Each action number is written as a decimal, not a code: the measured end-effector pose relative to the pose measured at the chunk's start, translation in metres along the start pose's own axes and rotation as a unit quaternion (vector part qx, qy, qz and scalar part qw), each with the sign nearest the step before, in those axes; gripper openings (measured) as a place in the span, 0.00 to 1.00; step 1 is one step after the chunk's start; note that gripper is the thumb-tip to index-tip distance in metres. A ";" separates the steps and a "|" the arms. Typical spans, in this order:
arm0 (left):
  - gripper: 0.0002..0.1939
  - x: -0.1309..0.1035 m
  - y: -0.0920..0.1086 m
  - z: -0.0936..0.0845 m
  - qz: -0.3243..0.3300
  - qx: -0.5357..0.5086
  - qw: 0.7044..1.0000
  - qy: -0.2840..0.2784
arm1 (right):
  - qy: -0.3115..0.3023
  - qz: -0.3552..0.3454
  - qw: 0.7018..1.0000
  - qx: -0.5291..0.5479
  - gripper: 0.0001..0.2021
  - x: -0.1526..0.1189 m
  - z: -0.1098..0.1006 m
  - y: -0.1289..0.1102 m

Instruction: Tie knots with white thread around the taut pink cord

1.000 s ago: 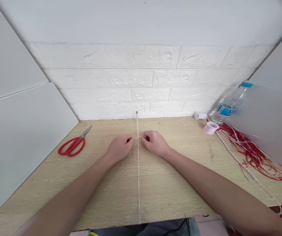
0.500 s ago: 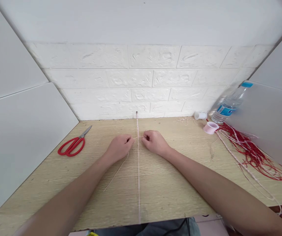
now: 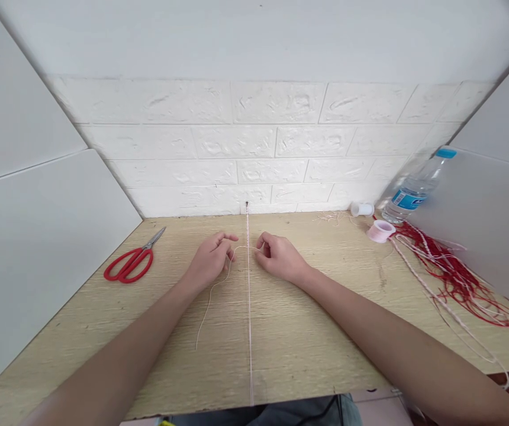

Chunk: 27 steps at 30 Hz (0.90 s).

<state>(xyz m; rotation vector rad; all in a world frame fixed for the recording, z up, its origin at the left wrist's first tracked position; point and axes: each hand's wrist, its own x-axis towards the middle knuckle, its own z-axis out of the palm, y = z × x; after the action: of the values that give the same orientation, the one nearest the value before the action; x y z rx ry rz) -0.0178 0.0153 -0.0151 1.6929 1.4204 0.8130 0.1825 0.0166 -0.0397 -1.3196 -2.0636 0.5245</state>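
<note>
A pale thread (image 3: 210,294) crosses a taut pink cord (image 3: 250,319) mid-table (image 3: 316,337), between two separated hands. The left hand (image 3: 209,260) is loosely spread, fingers apart beside the thread; the right hand (image 3: 281,257) curls at the thread's other end, though whether its fingertips grip is hard to tell. With such slack, the thread could slip or snarl. Whether it passes over or under is unclear; the cord's near end runs past the table edge, out of sight.

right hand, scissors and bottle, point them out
Right hand (image 3: 282,258): head view, back of the hand.
Scissors (image 3: 141,251): head view, red handles near the pivot.
Bottle (image 3: 408,200): head view, blue label.
</note>
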 end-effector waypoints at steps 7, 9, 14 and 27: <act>0.16 0.001 -0.002 -0.002 0.018 -0.049 0.997 -0.054 | 0.031 -0.016 0.999 -0.005 0.03 -0.002 0.000 -0.004; 0.12 0.000 -0.002 -0.002 0.025 -0.028 0.997 -0.071 | 0.033 -0.025 0.999 -0.003 0.02 -0.002 -0.001 -0.005; 0.11 -0.002 -0.004 -0.001 0.038 0.035 0.995 -0.084 | 0.026 -0.039 0.999 -0.017 0.03 -0.003 -0.003 -0.008; 0.15 -0.005 0.002 -0.001 0.040 0.044 0.995 -0.078 | 0.050 0.002 0.998 0.028 0.13 0.000 -0.003 0.000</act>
<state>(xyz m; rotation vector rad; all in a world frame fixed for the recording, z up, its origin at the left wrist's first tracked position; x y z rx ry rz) -0.0184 0.0103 -0.0134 1.8489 1.3056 0.6551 0.1845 0.0163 -0.0374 -1.2914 -1.9515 0.5045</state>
